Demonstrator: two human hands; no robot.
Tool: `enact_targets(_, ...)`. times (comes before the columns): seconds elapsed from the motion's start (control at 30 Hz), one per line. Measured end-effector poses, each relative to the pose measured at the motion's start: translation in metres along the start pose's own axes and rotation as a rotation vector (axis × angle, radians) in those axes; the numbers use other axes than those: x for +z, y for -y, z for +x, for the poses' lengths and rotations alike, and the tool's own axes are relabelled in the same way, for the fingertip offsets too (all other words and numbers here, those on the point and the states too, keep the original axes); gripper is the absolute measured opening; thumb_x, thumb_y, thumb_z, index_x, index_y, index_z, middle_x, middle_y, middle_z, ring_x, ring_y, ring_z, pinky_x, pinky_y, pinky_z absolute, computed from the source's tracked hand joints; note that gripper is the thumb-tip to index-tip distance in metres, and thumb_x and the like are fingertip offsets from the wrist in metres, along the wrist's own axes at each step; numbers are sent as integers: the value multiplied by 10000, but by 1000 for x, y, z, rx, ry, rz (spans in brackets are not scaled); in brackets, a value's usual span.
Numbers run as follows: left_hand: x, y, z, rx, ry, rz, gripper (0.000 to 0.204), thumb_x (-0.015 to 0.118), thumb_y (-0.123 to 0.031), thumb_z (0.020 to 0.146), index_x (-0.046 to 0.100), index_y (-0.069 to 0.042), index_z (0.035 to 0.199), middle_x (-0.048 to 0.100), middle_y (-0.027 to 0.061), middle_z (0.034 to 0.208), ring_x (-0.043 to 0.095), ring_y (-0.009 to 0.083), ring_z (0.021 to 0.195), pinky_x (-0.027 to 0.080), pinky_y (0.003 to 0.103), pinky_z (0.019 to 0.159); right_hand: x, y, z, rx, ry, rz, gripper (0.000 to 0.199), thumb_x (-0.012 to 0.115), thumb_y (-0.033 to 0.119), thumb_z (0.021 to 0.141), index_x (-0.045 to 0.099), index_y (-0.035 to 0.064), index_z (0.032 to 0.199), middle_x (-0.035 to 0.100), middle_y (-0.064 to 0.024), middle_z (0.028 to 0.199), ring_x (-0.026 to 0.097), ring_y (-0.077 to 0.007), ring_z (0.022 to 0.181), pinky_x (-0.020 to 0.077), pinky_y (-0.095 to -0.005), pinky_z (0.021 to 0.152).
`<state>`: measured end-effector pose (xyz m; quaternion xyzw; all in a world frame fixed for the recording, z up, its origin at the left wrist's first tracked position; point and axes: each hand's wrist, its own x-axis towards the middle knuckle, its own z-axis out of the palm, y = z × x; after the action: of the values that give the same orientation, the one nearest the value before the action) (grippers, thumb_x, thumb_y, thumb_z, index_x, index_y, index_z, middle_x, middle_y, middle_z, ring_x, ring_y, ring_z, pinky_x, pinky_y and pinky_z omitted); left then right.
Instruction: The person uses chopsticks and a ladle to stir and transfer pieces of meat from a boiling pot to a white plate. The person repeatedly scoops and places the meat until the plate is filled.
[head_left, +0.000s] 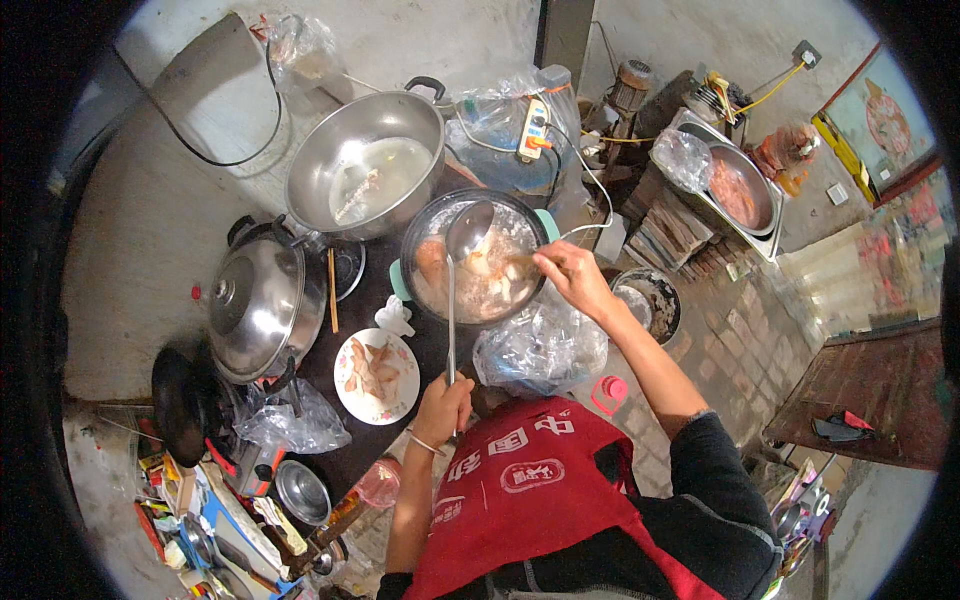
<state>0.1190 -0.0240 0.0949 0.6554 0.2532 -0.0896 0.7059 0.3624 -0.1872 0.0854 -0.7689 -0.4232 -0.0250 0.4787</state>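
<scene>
Ladle clasped in left hand, reaching over pot at twelve o'clock. Right hand at pot's three o'clock, fingertips pinched, object unclear. Likely stirring or scooping; for next move, keep ladle level.

The dark tabletop carries a flowered plate.

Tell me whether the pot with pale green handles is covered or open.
Open: no lid covers the pot; food shows inside, and the left hand holds a ladle over it.
</scene>
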Motion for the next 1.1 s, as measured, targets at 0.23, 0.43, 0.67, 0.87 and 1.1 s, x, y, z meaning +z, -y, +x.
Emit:
enact_targets(0.23,3,2,-6,-32,11,-12,208,473,-200,880,448,-51,736,437,13,445,392,109,367,396,248,483,-23,18,-4,263,-118,185,178,587,134,855,625,-39,838,621,-127,768,619,-213,638,488,-304,571)
enact_targets(0.43,7,7,-2,-47,50,-16,219,467,-199,889,438,-58,724,424,7,440,389,106,361,384,250,454,-33,20,-13,268,-125,40,204,578,163,864,633,-32,836,625,-115,762,615,-199,619,474,-305,555)
enact_targets(0.67,13,13,13,-43,54,-23,239,473,-204,875,447,-51,693,436,22,440,380,108,348,319,257,373,1,0,-2,290,-231,40,205,602,170,838,645,-30,822,631,-150,790,612,-279,659,474,-336,613)
enact_targets(0.87,27,2,30,-76,-3,46,261,482,-213,864,436,-64,655,432,27,434,382,117,340,300,260,348,21,-30,-6,483,-336,491,220,556,138,879,611,-75,865,636,-120,744,618,-164,575,486,-256,530)
enact_targets(1.1,22,2,23,-34,-5,6,238,485,-206,864,456,-50,686,439,21,452,385,111,344,309,265,357,2,-51,-34,772,-668,966,221,550,143,874,537,-75,908,617,-187,766,648,-275,590,571,-316,521)
